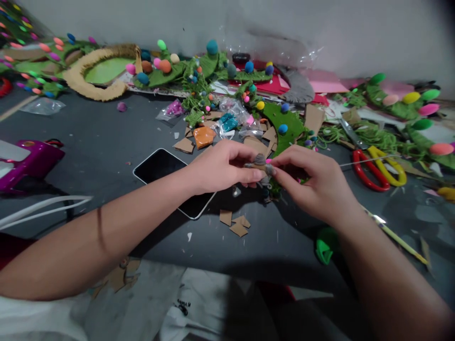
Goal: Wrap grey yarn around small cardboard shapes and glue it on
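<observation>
A: What lies on the dark table (pixel 95 128)?

B: A smartphone (pixel 158 163) with a black screen and pale edge, set at a slant; use it as the landmark. The person's bare left forearm crosses above it, hiding its middle.

A: And the hands?

B: Both are to the right of the phone. The left hand (pixel 225 166) grips a small bundle of grey yarn (pixel 262 167) between thumb and fingers. The right hand (pixel 313 180) pinches the bundle's other end between thumb and fingertips.

A: So the bundle is off the table?

B: It is held between the two hands, right of the phone (a tan strip shows at its middle, though the fingers cover much of it).

A: What surrounds them?

B: Just beyond the phone are cardboard scraps and an orange packet (pixel 204 137). Right of the phone, on the near side, lie a few loose cardboard pieces (pixel 238 229). Well to its right are scissors (pixel 371 166) with red and yellow handles, crossed by a thin pale strand (pixel 377 159). Farther back than the phone, green garlands (pixel 170 75) carry bright pom-poms. Left of it sits a purple device (pixel 33 166), cut off by the edge.
</observation>
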A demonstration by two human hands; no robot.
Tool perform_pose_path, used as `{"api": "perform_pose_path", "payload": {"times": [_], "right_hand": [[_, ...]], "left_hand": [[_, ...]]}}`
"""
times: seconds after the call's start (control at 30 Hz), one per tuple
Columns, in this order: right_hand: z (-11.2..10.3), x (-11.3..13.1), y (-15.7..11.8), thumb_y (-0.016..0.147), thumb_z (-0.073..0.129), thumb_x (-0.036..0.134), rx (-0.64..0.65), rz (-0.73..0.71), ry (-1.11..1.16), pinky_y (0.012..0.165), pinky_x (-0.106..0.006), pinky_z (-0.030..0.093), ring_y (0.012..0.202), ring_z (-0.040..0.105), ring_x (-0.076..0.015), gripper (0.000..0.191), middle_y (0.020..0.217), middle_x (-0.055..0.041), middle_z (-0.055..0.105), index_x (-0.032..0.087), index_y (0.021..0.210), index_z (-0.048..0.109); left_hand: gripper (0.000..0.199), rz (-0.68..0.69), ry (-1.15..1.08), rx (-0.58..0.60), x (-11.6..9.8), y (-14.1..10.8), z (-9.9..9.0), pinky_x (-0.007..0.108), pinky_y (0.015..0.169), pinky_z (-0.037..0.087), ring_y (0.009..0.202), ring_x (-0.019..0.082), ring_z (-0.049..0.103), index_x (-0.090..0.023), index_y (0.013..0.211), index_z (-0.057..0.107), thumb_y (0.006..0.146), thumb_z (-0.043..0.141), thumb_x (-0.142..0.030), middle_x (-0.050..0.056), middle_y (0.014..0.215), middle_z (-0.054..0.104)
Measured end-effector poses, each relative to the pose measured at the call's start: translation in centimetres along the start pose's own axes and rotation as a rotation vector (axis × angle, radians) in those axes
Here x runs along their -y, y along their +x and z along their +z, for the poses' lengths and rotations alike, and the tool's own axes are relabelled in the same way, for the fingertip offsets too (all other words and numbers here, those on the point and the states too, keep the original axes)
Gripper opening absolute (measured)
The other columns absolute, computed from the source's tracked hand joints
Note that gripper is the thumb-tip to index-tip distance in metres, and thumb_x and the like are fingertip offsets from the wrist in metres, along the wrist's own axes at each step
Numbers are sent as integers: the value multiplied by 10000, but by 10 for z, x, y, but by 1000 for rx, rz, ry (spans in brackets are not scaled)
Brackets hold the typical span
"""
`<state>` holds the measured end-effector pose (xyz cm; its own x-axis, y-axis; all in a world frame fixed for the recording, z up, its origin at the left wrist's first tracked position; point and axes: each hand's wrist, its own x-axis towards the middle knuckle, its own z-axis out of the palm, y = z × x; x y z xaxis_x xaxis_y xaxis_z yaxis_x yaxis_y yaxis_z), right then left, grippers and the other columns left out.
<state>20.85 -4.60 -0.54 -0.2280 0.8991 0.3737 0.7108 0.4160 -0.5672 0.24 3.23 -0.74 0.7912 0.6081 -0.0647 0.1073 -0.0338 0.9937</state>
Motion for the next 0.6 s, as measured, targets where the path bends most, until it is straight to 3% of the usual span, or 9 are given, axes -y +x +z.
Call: {"api": "perform_pose_path", "payload": {"times": [0.37, 0.6], "right_hand": [[3, -1, -1, 907, 648, 134, -26, -105, -5, 658, -291, 497, 759, 644, -154, 110, 897, -42, 709, 207, 928, 727], [4, 0, -1, 922, 617, 151, -26, -115, 6, 697, -323, 532, 800, 679, -186, 134, 904, -51, 720, 232, 895, 720]], "left_hand": [[42, -8, -171, -219, 7, 2, 8, 222, 635, 513, 658, 93, 615, -135, 837, 747, 798, 743, -150, 4, 729, 686], [104, -25, -324, -168, 15, 5, 6, 240, 651, 507, 688, 104, 631, -149, 885, 782, 785, 757, -160, 32, 798, 720]]}}
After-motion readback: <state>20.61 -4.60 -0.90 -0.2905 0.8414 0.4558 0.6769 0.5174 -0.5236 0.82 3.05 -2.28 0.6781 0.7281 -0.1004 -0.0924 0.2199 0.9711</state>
